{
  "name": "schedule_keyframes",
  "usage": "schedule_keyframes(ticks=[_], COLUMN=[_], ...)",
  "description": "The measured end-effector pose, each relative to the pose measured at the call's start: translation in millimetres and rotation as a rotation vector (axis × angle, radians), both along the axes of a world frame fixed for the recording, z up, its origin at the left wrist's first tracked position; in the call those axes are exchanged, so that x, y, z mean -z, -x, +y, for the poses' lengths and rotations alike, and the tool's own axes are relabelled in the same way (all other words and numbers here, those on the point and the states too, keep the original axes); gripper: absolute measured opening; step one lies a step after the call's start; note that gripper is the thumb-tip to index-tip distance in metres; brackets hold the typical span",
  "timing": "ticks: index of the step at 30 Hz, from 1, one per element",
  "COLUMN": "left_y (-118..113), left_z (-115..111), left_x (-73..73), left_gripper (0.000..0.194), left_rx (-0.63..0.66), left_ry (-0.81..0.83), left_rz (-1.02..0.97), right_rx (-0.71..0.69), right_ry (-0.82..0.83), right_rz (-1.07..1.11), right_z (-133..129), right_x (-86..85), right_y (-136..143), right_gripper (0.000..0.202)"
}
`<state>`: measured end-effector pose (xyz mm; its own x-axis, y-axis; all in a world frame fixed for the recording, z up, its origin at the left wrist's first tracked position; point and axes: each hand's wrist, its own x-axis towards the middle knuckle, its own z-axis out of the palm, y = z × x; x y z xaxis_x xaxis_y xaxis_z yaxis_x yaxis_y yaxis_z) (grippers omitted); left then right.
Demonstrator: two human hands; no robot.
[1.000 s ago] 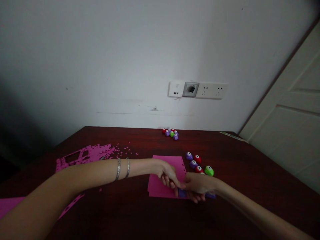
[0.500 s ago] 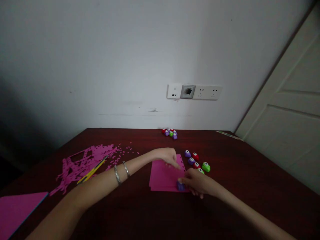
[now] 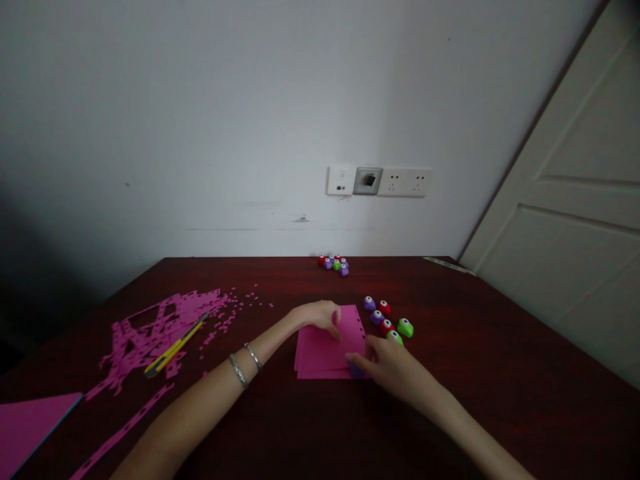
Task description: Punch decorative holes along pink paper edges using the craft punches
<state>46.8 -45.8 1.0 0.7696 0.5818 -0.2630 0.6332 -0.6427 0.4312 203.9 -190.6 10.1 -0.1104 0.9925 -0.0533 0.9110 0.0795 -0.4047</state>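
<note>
Pink square sheets (image 3: pixel 320 353) lie stacked on the dark red table, with small holes along their right edge. Over the upper part of the stack is my left hand (image 3: pixel 323 317), its thumb and fingers apart and nothing between them. My right hand (image 3: pixel 377 360) is at the lower right corner of the sheets, thumb stretched out over a purple piece (image 3: pixel 356 371) that it partly hides. Whether the fingers grip that piece is unclear. Just beyond my right hand sit several eye-topped pieces, among them a green one (image 3: pixel 405 327) and a red one (image 3: pixel 384 308).
Pink cut-out scraps (image 3: pixel 165 327) spread over the table's left side, with a yellow cutter (image 3: pixel 175 348) on them. A pink sheet (image 3: pixel 35 427) lies at the lower left. More eye-topped pieces (image 3: pixel 337 265) stand near the wall. A narrow strip (image 3: pixel 449 265) lies at the back right.
My left hand has moved slightly left, away from my right hand, and its fingers have spread. My right thumb reaches further over the purple piece. A long pink strip now shows at lower left.
</note>
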Motion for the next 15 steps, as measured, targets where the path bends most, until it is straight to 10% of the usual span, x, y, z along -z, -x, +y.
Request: schedule_keyframes(ticks=[15], left_y=[2.4], left_z=[-8.5], left_x=[-8.0], left_gripper=[0.039], left_rx=[-0.040], left_ry=[0.017], left_rz=[0.022], right_rx=[-0.006], right_ry=[0.003], right_rz=[-0.223], right_z=[-12.7], right_x=[14.0], right_y=[12.5], right_gripper=[0.038])
